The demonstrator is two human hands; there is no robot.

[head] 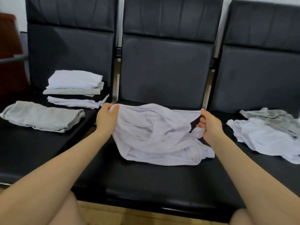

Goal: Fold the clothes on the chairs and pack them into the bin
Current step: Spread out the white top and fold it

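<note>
You hold a thin, rumpled white garment [155,135] over the middle chair [162,184], its lower folds pooling on the smooth black padded seat. Your left hand [106,117] pinches one upper corner; your right hand [209,124] grips the other, fingers curled into the cloth. On the left chair [32,151] sit a neat folded stack [75,88] of white, grey and black pieces and a folded grey garment [42,116]. Loose white [263,137] and grey [276,117] clothes lie crumpled on the right chair [259,75].
</note>
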